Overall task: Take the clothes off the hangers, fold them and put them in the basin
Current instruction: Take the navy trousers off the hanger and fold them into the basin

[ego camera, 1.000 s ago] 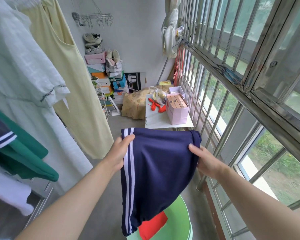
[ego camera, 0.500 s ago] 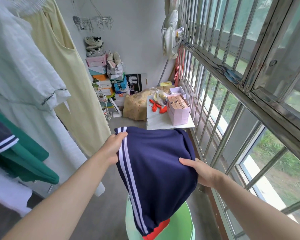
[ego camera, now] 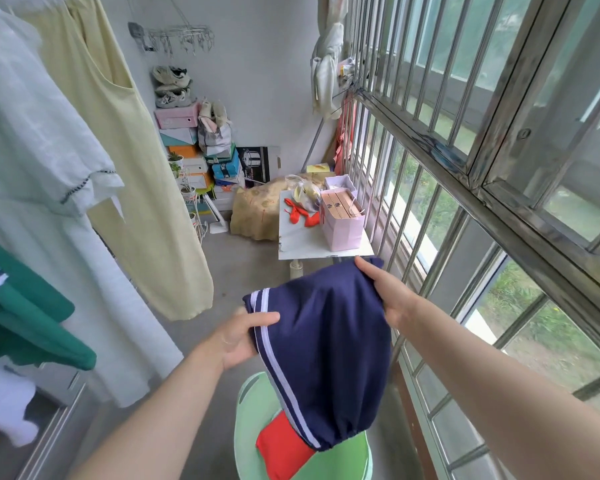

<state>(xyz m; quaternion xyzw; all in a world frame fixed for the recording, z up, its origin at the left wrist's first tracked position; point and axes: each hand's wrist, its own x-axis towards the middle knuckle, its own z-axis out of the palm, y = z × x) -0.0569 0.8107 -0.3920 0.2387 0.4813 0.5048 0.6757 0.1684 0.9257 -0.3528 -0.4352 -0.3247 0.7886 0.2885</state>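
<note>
Raised since before, right hand [ego camera: 388,294] pinches the navy shorts [ego camera: 329,358] (white side stripes); left hand [ego camera: 238,339] grips the striped edge, above the green basin [ego camera: 355,455].

Navy white-striped garment [ego camera: 329,344] hanging doubled over green basin [ego camera: 357,455], red folded cloth [ego camera: 281,448] inside

You had bare floor [ego camera: 243,271] ahead, between the yellow dress [ego camera: 142,188] on your left and the window bars [ego camera: 406,216] on your right; the white table [ego camera: 312,244] blocked it farther on.
</note>
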